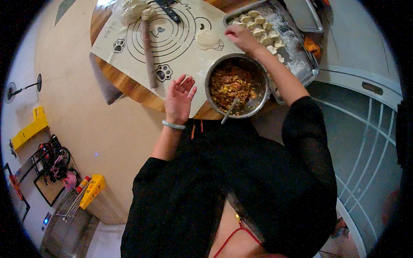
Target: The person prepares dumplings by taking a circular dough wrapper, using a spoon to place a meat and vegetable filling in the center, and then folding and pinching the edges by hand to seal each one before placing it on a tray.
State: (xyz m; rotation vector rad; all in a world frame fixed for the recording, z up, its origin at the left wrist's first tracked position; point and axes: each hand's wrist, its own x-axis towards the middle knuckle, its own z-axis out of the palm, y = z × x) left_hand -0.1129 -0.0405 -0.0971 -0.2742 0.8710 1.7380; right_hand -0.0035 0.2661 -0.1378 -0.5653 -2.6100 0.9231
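My left hand (180, 100) is palm up with fingers apart, holding nothing, above the mat's near edge; a pale bangle circles its wrist. Over the near-left rim of a floured metal tray (295, 53) hovers my right hand (240, 38), its fingers curled; whether they hold anything is hidden. Several folded dumplings (258, 31) lie in that tray. A flattened round of dough (207, 39) rests on the printed baking mat (190, 69). Between my arms stands a metal bowl (207, 92) of chopped filling (230, 84) with a spoon (230, 111) leaning in it.
On the mat's left lies a wooden rolling pin (148, 54), its far end by a lump of dough (130, 11). A black-handled knife (171, 12) is at the far edge. The wooden table (129, 87) has a curved rim. A glass sliding door (358, 119) stands to the right.
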